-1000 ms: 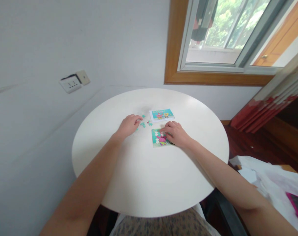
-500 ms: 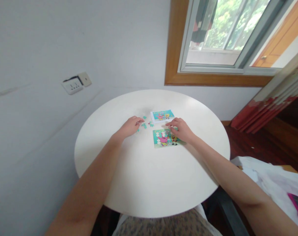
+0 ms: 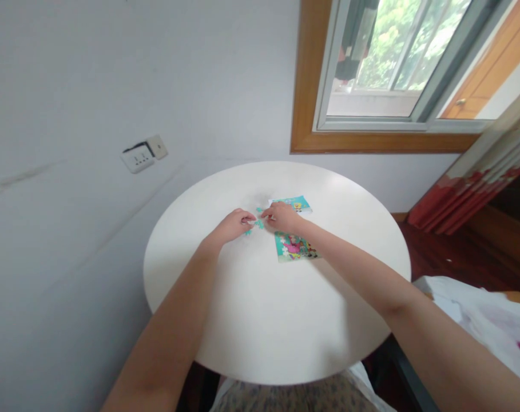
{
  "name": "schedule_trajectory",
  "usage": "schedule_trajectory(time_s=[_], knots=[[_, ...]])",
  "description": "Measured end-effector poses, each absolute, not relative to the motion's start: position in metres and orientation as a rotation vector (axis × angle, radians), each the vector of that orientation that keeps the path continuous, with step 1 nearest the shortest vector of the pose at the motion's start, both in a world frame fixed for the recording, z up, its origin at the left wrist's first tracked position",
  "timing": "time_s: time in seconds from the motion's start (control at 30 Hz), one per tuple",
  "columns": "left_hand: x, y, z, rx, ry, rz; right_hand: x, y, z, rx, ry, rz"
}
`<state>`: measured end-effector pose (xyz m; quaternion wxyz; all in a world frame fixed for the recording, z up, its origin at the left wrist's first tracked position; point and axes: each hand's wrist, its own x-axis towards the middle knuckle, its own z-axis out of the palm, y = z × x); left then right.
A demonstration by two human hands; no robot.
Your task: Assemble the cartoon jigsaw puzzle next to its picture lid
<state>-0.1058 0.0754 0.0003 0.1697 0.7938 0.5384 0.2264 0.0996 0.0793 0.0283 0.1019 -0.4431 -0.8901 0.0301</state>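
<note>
Small green-blue jigsaw puzzle pieces (image 3: 259,224) lie loose on the white round table (image 3: 251,320), between my two hands. My left hand (image 3: 234,224) rests at their left edge, fingers curled and thumb close to the forefinger; whatever they hold is too small to make out. From the right, my right hand (image 3: 283,217) reaches over the pieces, its fingertips bent down together among them and hiding what they touch. Under my right wrist lies a partly filled jigsaw puzzle (image 3: 285,252) with a pink cartoon figure; the forearm covers its right part.
Behind my right hand lies a picture card (image 3: 301,202) with a similar cartoon print, partly covered. A wall with a socket (image 3: 138,158) stands beyond the table's left edge. A window (image 3: 371,63) is behind, and white cloth or plastic (image 3: 469,309) lies at the lower right.
My right hand has moved left, from above the puzzle's upper edge to the loose pieces. My left hand stays beside them. The whole view has shifted slightly.
</note>
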Motion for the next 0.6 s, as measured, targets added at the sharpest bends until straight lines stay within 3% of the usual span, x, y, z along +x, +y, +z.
schedule_trajectory(time_s=[0.6], knots=[[-0.104,0.077,-0.004,2.229,1.532,0.643,0.086,0.102,0.033,-1.212,-2.804,0.117]])
